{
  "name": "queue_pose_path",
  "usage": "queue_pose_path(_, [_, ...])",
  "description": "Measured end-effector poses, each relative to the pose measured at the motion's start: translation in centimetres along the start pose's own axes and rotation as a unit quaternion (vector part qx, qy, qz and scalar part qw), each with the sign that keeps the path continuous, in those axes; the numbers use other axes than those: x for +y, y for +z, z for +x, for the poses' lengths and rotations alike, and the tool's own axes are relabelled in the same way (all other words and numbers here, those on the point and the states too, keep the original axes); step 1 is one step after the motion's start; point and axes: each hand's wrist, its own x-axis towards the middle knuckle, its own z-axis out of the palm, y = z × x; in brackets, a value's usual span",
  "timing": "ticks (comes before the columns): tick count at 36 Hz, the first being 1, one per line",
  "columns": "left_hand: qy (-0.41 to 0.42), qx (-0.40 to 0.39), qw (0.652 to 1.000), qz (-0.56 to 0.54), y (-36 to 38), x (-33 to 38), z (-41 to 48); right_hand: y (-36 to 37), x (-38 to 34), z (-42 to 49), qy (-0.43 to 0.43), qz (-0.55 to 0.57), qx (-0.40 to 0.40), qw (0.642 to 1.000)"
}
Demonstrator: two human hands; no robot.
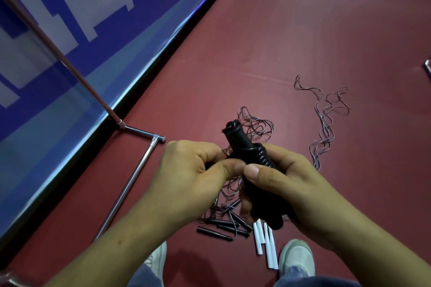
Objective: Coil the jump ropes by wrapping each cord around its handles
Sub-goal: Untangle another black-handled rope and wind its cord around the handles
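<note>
Handles (243, 147) upright, gripped in right hand (291, 190) | left hand (190, 170) alongside, pinching cord (227, 149)

The left hand (186, 170) and right hand (289, 184) are bare; below, blue jeans (144, 278) and whitish sneakers (297, 256).

Dark red floor (303, 30) is seen across most of the view. A blue banner (70, 37) with white blocks is stood along its left edge. A chrome pole (58, 53) is slanted across it and joined to a chrome foot tube (130, 184) on the floor. Two pale shoes (158, 261) (296, 256) are seen at the bottom. A shiny item (428, 70) is cut off at the right edge, unidentifiable.
</note>
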Motion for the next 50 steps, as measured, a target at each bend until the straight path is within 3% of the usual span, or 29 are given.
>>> queue_pose_path(3, [-0.008, 0.015, 1.000, 0.010, 0.0, 0.0, -0.1, 0.3, 0.2, 0.1, 0.010, 0.015, 0.003, 1.000])
queue_pose_path(6, [-0.019, -0.019, 0.999, 0.018, -0.5, 0.0, -0.2, 0.4, 0.4, 0.4, 0.006, 0.010, 0.018, 1.000])
queue_pose_path(11, [-0.034, -0.066, 0.997, -0.013, -1.3, 0.0, -0.4, 0.0, 0.5, 1.1, -0.017, -0.047, 0.053, 0.997])
queue_pose_path(14, [-0.063, -0.093, 0.993, -0.041, -1.8, 0.1, -0.3, -0.1, 0.6, 1.2, -0.029, -0.137, 0.072, 0.988])
queue_pose_path(21, [-0.133, -0.152, 0.977, -0.072, -1.9, -0.2, 0.4, -0.1, 2.1, 1.7, -0.084, -0.378, 0.099, 0.917])
queue_pose_path(25, [-0.158, -0.192, 0.961, -0.124, -1.3, 0.0, 0.2, -0.3, 2.1, 1.6, -0.064, -0.475, 0.099, 0.872])
queue_pose_path(28, [-0.153, -0.201, 0.963, -0.093, -0.2, -0.2, -0.1, -0.6, 2.3, 1.4, -0.043, -0.546, 0.107, 0.830])
queue_pose_path(34, [-0.161, -0.240, 0.947, -0.141, 0.5, 0.0, -0.1, -1.4, 2.4, 1.3, 0.005, -0.546, 0.103, 0.832])
queue_pose_path(38, [-0.167, -0.276, 0.936, -0.139, 1.0, -0.2, -0.1, -1.2, 2.4, 1.1, 0.043, -0.576, 0.102, 0.810])
queue_pose_path(42, [-0.210, -0.293, 0.910, -0.207, 0.6, -0.4, 0.4, -0.8, 2.4, 0.7, 0.029, -0.597, 0.146, 0.788])
queue_pose_path(47, [-0.287, -0.279, 0.876, -0.268, -0.1, -0.4, 1.0, -0.1, 2.2, 0.7, 0.021, -0.644, 0.137, 0.752])
queue_pose_path(50, [-0.281, -0.257, 0.878, -0.289, -0.8, -0.5, 1.4, -0.1, 2.2, 0.7, 0.023, -0.654, 0.130, 0.745])
